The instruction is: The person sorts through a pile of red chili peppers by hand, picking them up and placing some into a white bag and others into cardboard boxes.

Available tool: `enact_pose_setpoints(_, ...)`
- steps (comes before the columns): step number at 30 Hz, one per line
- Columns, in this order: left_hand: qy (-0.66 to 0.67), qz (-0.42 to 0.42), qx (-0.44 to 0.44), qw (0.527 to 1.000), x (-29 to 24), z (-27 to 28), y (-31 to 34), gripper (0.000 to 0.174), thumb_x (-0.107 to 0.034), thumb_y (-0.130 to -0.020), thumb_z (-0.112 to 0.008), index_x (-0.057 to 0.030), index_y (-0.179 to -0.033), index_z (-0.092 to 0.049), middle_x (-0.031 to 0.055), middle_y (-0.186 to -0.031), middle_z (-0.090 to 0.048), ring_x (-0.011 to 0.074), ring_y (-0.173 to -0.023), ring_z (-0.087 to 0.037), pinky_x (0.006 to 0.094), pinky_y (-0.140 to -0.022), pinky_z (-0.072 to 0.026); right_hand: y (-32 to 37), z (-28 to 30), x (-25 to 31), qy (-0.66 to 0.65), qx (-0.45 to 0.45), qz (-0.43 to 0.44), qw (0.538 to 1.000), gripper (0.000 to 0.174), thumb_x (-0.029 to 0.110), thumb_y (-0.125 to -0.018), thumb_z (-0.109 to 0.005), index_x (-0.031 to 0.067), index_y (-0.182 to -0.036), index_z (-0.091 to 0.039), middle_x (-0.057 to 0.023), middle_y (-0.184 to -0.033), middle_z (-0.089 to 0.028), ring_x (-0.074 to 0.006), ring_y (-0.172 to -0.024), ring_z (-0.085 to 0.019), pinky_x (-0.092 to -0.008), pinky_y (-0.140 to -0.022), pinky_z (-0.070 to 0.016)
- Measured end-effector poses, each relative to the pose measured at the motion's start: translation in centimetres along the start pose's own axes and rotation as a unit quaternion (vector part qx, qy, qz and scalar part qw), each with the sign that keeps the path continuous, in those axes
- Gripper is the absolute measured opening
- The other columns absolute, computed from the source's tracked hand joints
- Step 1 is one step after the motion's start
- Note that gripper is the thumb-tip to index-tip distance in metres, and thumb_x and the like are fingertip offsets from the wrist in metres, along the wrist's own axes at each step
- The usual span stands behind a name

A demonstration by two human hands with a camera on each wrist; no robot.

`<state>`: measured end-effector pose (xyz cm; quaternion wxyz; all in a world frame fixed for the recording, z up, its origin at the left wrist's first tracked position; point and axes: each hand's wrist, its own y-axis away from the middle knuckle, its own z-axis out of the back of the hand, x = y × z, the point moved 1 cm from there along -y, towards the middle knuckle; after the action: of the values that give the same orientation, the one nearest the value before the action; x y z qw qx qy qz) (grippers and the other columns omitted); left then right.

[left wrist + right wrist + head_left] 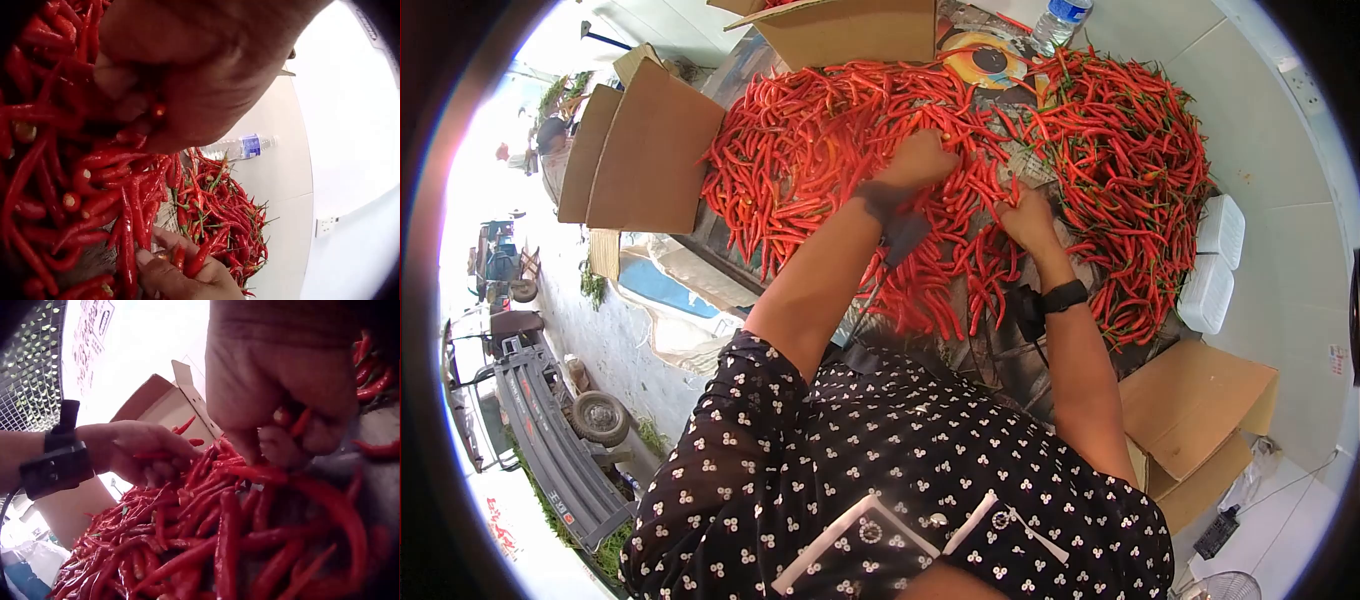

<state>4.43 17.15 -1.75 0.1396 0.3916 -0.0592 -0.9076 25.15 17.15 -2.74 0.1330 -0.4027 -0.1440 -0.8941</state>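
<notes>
Fingers of the left hand (922, 160) curl above loose red chillies (770, 180) spread over the worktop (745, 62) in the head view; the right hand (1030, 220) is just beside a heap of green-stemmed chillies (1135, 150). In the left wrist view, the right fingers pinch a few chillies. In the right wrist view, both hands hold some. Destemming seems the step in hand; the next move likely calls for releasing these onto the stemless spread.

Bright red across the chillies (785, 130), flecked with green in the right-hand heap (1165, 185). Black scattered with white three-lobed motifs on the shirt (890, 420) — plain brown on the cardboard box (645, 150), white on the trays (1220, 232), blue on the bottle label (250, 145).
</notes>
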Motion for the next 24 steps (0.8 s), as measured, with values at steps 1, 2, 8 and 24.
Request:
enact_pose_setpoints(1, -0.010, -0.008, 0.012, 1.000, -0.1, -0.2, 0.3, 0.035, -0.024, -0.069, -0.060, 0.0035, -0.091, -0.059, 0.0243, -0.087, -0.061, 0.0372, -0.085, -0.059, 0.0416, -0.076, -0.0458, 0.0, -0.1, -0.3, 0.001, 0.001, -0.001, 1.000, 0.025, 0.023, -0.073, -0.058, 0.0048, -0.089, -0.060, -0.0200, -0.083, -0.062, -0.0369, -0.082, -0.059, -0.0427, -0.070, -0.0457)
enact_pose_setpoints(2, -0.019, -0.016, 0.024, 0.999, -0.2, -0.3, 0.5, 0.037, -0.024, -0.068, -0.061, 0.0039, -0.093, -0.059, 0.0244, -0.089, -0.061, 0.0369, -0.086, -0.059, 0.0415, -0.077, -0.0458, 0.1, -0.3, -0.7, 0.020, 0.017, 0.010, 1.000, 0.024, 0.023, -0.072, -0.058, 0.0045, -0.087, -0.060, -0.0196, -0.082, -0.061, -0.0366, -0.080, -0.059, -0.0421, -0.069, -0.0458)
enact_pose_setpoints(8, -0.059, -0.094, 0.150, 0.982, 1.2, -1.5, 3.0, 0.039, -0.022, -0.068, -0.064, 0.0002, -0.100, -0.059, 0.0205, -0.087, -0.062, 0.0337, -0.084, -0.060, 0.0390, -0.075, -0.0462, 2.2, -0.3, -1.3, -0.008, 0.144, 0.060, 0.988, 0.020, 0.021, -0.071, -0.060, 0.0038, -0.082, -0.060, -0.0173, -0.077, -0.062, -0.0349, -0.075, -0.059, -0.0397, -0.067, -0.0459)
enact_pose_setpoints(24, 0.241, 0.106, 0.139, 0.955, 3.6, 5.4, 12.4, 0.021, -0.012, -0.082, -0.058, -0.0062, -0.102, -0.058, 0.0008, -0.082, -0.060, 0.0063, -0.062, -0.052, 0.0215, -0.054, -0.0434, -0.2, -0.4, 2.1, 0.303, 0.052, 0.155, 0.939, 0.028, 0.016, -0.077, -0.060, 0.0057, -0.103, -0.058, -0.0172, -0.080, -0.062, -0.0331, -0.076, -0.061, -0.0444, -0.065, -0.0477)
